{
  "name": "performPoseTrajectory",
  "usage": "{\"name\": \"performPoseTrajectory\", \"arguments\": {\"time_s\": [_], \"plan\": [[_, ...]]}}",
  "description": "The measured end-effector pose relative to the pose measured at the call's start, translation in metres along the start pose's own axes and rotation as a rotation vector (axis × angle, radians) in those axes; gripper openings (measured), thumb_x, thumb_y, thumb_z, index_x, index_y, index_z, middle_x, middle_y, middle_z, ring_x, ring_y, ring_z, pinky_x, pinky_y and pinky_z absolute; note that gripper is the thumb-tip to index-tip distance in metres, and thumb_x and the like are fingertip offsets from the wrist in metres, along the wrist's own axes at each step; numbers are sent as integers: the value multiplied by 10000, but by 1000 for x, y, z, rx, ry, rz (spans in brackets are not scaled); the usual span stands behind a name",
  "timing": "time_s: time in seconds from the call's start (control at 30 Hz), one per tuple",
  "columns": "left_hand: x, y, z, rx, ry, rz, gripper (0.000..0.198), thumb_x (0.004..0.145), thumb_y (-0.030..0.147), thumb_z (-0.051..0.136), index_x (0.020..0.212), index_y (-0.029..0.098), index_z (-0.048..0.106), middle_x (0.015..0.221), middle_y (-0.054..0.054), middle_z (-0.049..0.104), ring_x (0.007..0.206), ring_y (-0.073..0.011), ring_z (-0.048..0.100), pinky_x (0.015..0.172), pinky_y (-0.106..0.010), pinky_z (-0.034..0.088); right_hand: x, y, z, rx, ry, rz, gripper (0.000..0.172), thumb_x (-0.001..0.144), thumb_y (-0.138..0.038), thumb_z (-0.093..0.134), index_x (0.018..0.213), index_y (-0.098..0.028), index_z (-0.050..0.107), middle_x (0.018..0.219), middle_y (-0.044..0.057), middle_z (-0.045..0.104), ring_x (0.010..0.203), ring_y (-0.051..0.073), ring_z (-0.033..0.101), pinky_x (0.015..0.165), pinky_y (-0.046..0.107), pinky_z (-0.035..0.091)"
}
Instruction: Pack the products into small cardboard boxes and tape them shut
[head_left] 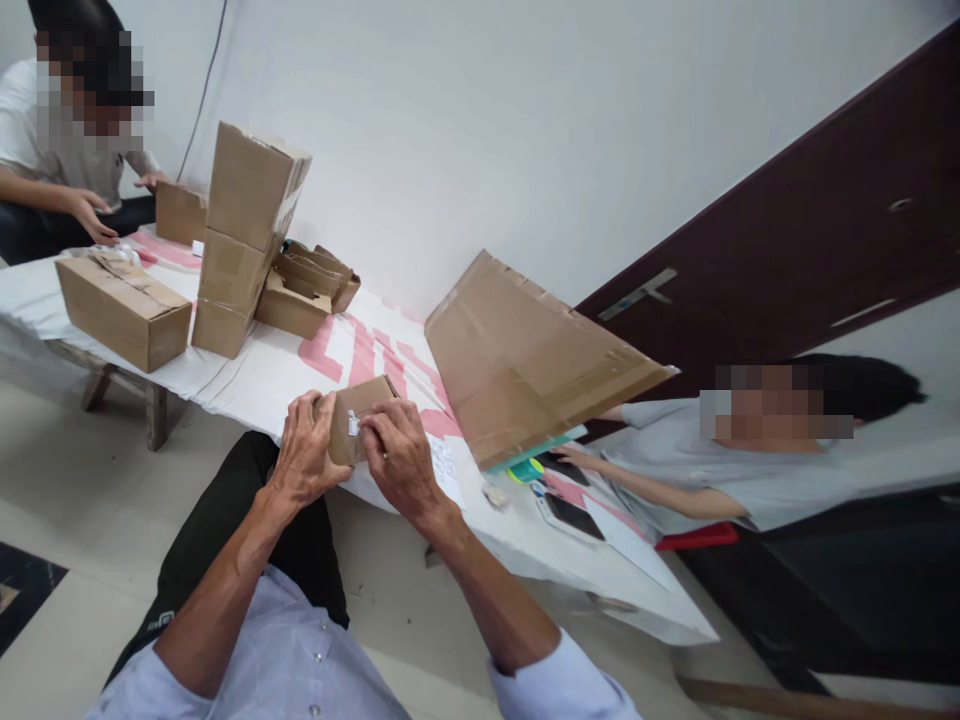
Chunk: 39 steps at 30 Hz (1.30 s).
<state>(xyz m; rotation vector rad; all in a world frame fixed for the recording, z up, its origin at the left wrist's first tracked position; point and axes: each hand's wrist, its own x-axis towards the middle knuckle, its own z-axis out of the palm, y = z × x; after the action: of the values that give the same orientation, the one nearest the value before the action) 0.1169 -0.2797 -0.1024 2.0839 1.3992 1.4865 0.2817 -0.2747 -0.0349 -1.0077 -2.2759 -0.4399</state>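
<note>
A small brown cardboard box (pixel 347 405) is held over the near edge of the table, above my lap. My left hand (pixel 304 455) wraps round the box's left side, thumb along its lower edge. On the face toward me is a small white label (pixel 353 424). The curled fingers of my right hand (pixel 397 450) pinch at the label's right edge and press against the box. Just right of that hand, a sheet of printed labels (pixel 444 468) lies partly hidden on the table.
A tall stack of boxes (pixel 236 240), a closed box (pixel 127 305) and an opened box (pixel 292 300) stand at left on the white cloth (pixel 277 375). Right are a large carton (pixel 525 360), a tape roll (pixel 525 470) and a phone (pixel 574 515). Two people sit at the table's ends.
</note>
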Motion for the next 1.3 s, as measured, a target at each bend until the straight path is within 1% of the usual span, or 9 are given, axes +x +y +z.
{"name": "performPoseTrajectory", "arguments": {"time_s": [0.13, 0.27, 0.43, 0.6, 0.77, 0.97, 1.07, 1.17, 1.3], "plan": [[0, 2, -1, 5, -16, 4, 1052, 608, 163, 787, 1574, 175, 370, 1462, -200, 438, 1362, -411, 457, 1153, -583, 452, -3, 1, -3, 4, 51, 24, 249, 1033, -116, 478, 1013, -213, 707, 1049, 111, 651, 1047, 272, 545, 944, 447, 503], [1, 5, -1, 11, -9, 6, 1031, 620, 171, 787, 1568, 161, 379, 1459, -205, 442, 1356, -411, 455, 1154, -585, 453, -4, -2, -2, -10, 53, 6, 242, 1028, -115, 499, 984, -216, 714, 1015, 109, 643, 1022, 271, 542, 941, 444, 507], [0, 5, 1, 30, -5, 14, 1013, 642, 179, 776, 1571, 167, 371, 1457, -208, 438, 1357, -412, 460, 1144, -585, 461, -5, -5, -1, 1, 34, 29, 239, 1015, -123, 521, 968, -223, 732, 1008, 106, 654, 1030, 275, 541, 957, 456, 505], [0, 6, 3, 40, 17, 20, 998, 659, 193, 765, 1574, 195, 365, 1455, -201, 440, 1355, -412, 465, 1134, -584, 470, -6, -5, 1, 26, 66, 64, 234, 1022, -135, 527, 986, -228, 738, 1023, 104, 664, 1027, 272, 568, 960, 471, 521], [0, 12, 3, 47, 18, 16, 954, 668, 186, 737, 1555, 176, 385, 1446, -211, 459, 1345, -410, 470, 1115, -585, 480, -7, -6, 4, 8, 96, 101, 218, 1009, -112, 531, 935, -216, 708, 1016, 108, 657, 1035, 267, 567, 961, 455, 512], [0, 19, 6, 87, 60, 13, 829, 762, 212, 701, 1536, 182, 403, 1420, -209, 479, 1318, -397, 492, 1115, -588, 480, -11, -10, 8, -1, 101, 85, 210, 1005, -113, 529, 917, -221, 686, 992, 87, 657, 1044, 263, 583, 1019, 486, 485], [-1, 19, 7, 82, 52, 15, 889, 725, 187, 719, 1550, 193, 390, 1437, -202, 469, 1327, -398, 487, 1120, -584, 482, -12, -8, 6, -9, 144, 91, 213, 1024, -124, 514, 951, -216, 692, 1012, 101, 646, 1048, 264, 583, 985, 472, 509], [-2, 19, 8, 88, 49, 27, 936, 689, 158, 731, 1557, 168, 382, 1438, -211, 463, 1341, -405, 475, 1126, -573, 484, -14, -4, 3, -27, 161, 80, 221, 1029, -117, 509, 968, -203, 703, 1029, 123, 633, 1071, 271, 578, 970, 454, 518], [-3, 20, 10, 109, 59, 37, 892, 731, 180, 717, 1555, 156, 376, 1436, -222, 465, 1340, -402, 476, 1107, -575, 496, -17, -4, 5, -43, 158, 64, 222, 1028, -112, 513, 961, -209, 700, 1021, 112, 643, 1058, 266, 580, 985, 470, 513]]}}
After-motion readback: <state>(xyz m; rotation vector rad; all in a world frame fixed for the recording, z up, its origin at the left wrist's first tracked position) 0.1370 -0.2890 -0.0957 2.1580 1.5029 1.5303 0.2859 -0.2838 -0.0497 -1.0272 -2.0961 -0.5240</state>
